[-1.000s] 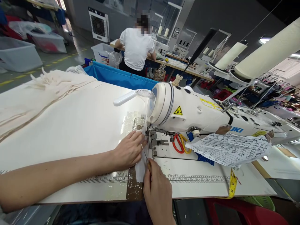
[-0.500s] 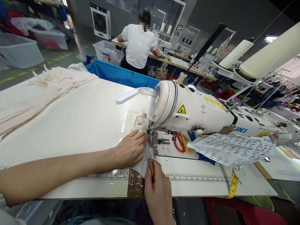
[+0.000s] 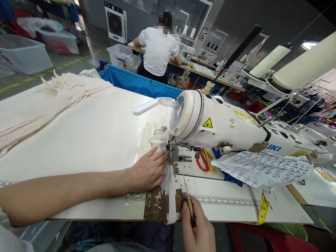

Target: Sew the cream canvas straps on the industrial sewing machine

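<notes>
My left hand (image 3: 151,168) lies flat with fingers stretched out on a piece of thin white fabric (image 3: 165,182), just left of the presser foot of the white sewing machine (image 3: 210,119). A narrow white fabric strip (image 3: 172,199) runs from under the foot toward me and hangs over the table's front edge. Wrapped round the wooden handle of an awl (image 3: 190,206), my right hand (image 3: 198,224) is closed at the front edge, right of the strip. The awl's thin metal point aims up and away, apart from the fabric.
Red-and-yellow-handled scissors (image 3: 202,161) lie under the machine arm, beside a handwritten paper sheet (image 3: 262,168). A yellow tape measure (image 3: 263,209) hangs at the right front. Cream fabric pieces (image 3: 65,96) are piled at the left. Beyond a blue fabric bin (image 3: 139,81), a person (image 3: 160,50) sits working.
My right hand has moved right and toward me with the awl, away from the fabric. The white strip now shows down to the table edge. My left hand stays beside the foot, fingers flatter.
</notes>
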### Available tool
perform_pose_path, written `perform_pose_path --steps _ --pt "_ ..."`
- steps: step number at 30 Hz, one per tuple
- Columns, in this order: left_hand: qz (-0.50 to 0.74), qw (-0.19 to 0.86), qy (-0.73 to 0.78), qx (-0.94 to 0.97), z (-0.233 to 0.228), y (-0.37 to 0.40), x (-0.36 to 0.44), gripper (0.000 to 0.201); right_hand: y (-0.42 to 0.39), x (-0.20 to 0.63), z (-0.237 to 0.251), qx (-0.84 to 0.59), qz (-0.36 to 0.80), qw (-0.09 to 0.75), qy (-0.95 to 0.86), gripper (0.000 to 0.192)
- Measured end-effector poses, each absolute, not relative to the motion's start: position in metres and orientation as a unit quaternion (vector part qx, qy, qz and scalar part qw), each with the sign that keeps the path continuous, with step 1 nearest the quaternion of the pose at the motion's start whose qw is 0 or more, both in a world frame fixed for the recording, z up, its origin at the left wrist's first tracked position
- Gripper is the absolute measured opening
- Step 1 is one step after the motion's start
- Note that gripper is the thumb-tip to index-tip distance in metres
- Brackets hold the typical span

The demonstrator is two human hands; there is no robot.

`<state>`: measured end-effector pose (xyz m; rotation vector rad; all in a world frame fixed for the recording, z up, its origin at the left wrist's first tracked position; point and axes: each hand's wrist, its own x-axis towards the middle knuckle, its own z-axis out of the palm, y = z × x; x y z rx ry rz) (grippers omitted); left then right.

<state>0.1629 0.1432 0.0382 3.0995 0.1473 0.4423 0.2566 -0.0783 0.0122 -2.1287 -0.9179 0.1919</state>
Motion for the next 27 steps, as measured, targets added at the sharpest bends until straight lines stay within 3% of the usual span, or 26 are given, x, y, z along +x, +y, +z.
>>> perform_pose_path --steps 12,27 --pt "0.150 0.006 0.040 0.988 0.0355 0.1391 0.1607 0.044 -0.0782 0.2580 0.0129 -0.835 0.078 0.435 -0.328 0.053" --pt "0.161 0.000 0.030 0.986 0.0357 0.1358 0.1591 0.041 -0.0777 0.2552 0.0201 -0.848 0.082 0.418 -0.314 0.058"
